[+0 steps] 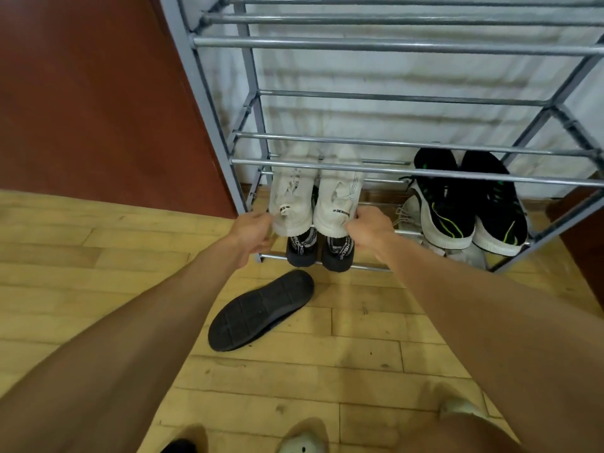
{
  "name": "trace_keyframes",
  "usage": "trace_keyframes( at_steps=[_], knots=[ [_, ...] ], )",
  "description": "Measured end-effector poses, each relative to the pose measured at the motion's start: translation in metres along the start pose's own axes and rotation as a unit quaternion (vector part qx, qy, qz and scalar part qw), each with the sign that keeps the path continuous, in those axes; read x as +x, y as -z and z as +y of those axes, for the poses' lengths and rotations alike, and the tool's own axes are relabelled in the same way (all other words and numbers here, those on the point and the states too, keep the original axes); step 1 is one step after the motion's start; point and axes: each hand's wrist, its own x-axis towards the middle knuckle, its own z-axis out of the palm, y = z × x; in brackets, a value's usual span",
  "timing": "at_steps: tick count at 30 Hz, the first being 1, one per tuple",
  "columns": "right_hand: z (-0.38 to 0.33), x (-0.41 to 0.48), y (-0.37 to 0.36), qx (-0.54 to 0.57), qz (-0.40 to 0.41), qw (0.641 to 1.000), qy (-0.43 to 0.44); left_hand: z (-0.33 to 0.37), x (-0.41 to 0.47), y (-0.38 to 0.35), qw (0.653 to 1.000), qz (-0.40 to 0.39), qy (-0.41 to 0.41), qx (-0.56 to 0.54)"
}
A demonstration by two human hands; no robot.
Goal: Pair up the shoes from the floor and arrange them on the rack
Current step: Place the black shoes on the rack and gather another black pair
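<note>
Together, two hands hold a white pair on the grey rack's second-lowest shelf. The left hand curls its fingers round the heel of the left white sneaker, and the right hand does the same on the right white sneaker. A black-and-green pair sits beside them, with a dark pair below. One black shoe lies sole-up on the wooden floor.
</note>
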Motion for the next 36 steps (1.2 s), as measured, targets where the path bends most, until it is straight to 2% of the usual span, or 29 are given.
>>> trace_keyframes(
  at_steps=[4,8,12,16,22,26,29,32,36],
  knots=[
    [-0.008,-0.031,-0.008,-0.139,-0.009,0.989,0.049,-0.025,-0.022,0.023,0.998,0.027,0.005,0.051],
    [-0.011,-0.064,-0.033,-0.227,-0.132,0.961,0.088,-0.061,-0.037,0.045,0.989,-0.002,0.017,0.146],
    [-0.006,-0.086,-0.055,-0.327,-0.272,0.894,0.143,-0.098,-0.04,0.054,0.975,-0.043,0.017,0.216],
    [0.001,-0.093,-0.06,-0.396,-0.287,0.852,0.188,-0.128,-0.025,0.051,0.958,-0.077,0.036,0.275],
    [0.02,-0.063,-0.044,-0.426,-0.303,0.832,0.183,-0.152,0.014,0.027,0.915,-0.12,0.027,0.384],
    [0.044,-0.024,-0.044,-0.437,-0.317,0.823,0.178,-0.153,0.045,-0.002,0.833,-0.14,-0.05,0.532],
    [0.065,-0.001,-0.048,-0.425,-0.33,0.827,0.162,-0.16,0.064,-0.027,0.799,-0.121,-0.088,0.582],
    [0.079,0.01,-0.049,-0.404,-0.347,0.836,0.135,-0.17,0.074,-0.046,0.758,-0.065,-0.114,0.639],
    [0.086,0.013,-0.039,-0.352,-0.337,0.864,0.124,-0.165,0.073,-0.05,0.73,-0.035,-0.147,0.667]
  ],
)
